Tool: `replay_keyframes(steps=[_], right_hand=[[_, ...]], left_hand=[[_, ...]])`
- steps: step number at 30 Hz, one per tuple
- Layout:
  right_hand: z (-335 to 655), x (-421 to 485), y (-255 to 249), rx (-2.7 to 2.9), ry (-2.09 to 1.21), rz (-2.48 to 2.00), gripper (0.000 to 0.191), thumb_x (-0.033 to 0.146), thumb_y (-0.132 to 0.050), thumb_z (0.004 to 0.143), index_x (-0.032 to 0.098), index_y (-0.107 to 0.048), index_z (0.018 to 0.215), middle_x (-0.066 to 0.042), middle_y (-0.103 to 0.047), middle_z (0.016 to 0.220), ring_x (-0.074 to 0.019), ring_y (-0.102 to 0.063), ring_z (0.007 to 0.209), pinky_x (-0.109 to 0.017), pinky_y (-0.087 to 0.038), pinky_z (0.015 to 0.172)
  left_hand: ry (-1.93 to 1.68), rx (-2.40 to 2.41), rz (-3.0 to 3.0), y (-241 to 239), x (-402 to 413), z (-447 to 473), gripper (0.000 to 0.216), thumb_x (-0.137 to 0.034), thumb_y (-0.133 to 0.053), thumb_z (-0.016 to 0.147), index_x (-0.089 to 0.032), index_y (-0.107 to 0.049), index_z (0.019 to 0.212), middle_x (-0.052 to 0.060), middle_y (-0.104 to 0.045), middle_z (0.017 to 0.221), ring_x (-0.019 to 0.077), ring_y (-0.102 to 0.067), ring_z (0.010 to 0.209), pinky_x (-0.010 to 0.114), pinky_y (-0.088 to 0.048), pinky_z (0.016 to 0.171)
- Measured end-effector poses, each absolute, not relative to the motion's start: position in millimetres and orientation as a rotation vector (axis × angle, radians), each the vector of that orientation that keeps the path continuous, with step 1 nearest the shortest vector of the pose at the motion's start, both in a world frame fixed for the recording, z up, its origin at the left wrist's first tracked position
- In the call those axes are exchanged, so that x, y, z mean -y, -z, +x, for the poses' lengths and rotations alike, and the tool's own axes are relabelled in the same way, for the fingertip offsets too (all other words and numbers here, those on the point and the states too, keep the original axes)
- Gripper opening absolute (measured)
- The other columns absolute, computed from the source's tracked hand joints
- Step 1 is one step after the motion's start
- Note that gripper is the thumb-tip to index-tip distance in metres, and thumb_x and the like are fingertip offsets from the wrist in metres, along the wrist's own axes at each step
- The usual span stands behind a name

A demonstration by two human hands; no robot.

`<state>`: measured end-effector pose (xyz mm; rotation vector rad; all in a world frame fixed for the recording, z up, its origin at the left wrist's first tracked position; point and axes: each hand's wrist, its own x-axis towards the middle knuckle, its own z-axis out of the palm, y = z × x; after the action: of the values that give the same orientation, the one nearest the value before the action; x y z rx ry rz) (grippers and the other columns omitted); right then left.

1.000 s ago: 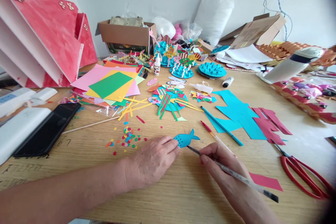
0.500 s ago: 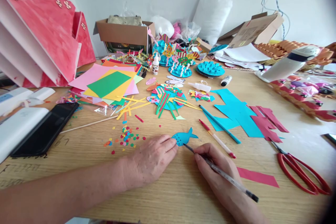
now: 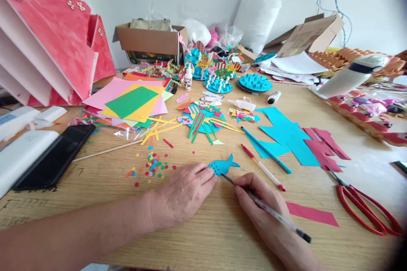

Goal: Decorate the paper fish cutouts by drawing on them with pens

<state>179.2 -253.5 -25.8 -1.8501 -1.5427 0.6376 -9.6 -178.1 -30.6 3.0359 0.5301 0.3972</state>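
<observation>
A small blue paper fish [image 3: 224,165] lies on the table with dark dots drawn over its front half. The fingers of my left hand [image 3: 187,188], close together, hold its head end down and cover part of it. My right hand [image 3: 263,207] grips a clear-barrelled black pen [image 3: 280,217], its tip touching the fish's lower edge. Beyond the right hand lie a red pen [image 3: 262,166] and a blue pen [image 3: 267,150]. Small coloured paper dots [image 3: 155,164] are scattered up and left of my left hand.
Red-handled scissors [image 3: 365,207] and a red paper strip [image 3: 313,214] lie right. Behind are blue paper scraps [image 3: 282,131], a decorated blue disc [image 3: 206,125], a glue bottle [image 3: 188,78] and stacked coloured paper [image 3: 132,101]. A black phone [image 3: 54,159] rests left.
The pen and my right hand have shifted very slightly left along the fish's lower edge. My left hand stays on the fish.
</observation>
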Motion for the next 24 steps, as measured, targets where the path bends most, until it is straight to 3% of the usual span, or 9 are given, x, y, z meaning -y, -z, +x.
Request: replay_keyframes(steps=[24], right_hand=[[178.0,251.3,25.0,1.568,-0.604,-1.871,0.018,0.033,-0.045,0.075,0.021,-0.056,0.071,0.002,-0.056,0.053,-0.0132,-0.051,0.045,-0.024,-0.038,0.043]], left_hand=[[-0.392,-0.537,3.059,29.1,178.6,-8.9,0.029,-0.012,-0.039,0.092,-0.01,-0.054,0.116,0.009,-0.056,0.107,0.021,-0.049,0.1,0.035,-0.047,0.089]])
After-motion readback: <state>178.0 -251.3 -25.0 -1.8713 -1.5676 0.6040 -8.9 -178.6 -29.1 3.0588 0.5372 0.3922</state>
